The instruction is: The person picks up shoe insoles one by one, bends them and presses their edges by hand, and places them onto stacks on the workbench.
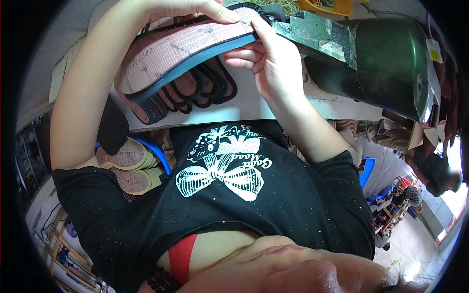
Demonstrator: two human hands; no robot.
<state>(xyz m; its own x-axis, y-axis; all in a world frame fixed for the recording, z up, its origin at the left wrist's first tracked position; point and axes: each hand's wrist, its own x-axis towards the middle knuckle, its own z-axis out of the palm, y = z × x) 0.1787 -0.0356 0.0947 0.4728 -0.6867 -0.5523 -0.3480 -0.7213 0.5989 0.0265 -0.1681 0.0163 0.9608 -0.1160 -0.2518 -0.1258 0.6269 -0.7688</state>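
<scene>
A layered sole (188, 46) is pinched near one end by the left hand (207, 9) and right hand (279, 61); edge handling seems underway, and steady support is called for next.

Left grip (210, 9) cut off by the top edge
Most of its fingers hidden behind the sole (190, 46), whose marks (178, 48) are too small to read; face (303, 268) cropped below, far person (413, 196) too small for detail

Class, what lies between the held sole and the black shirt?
Between the sole and the black shirt, the head view shows dark-edged, pinkish pieces grouped on the white table, then its near edge.
</scene>
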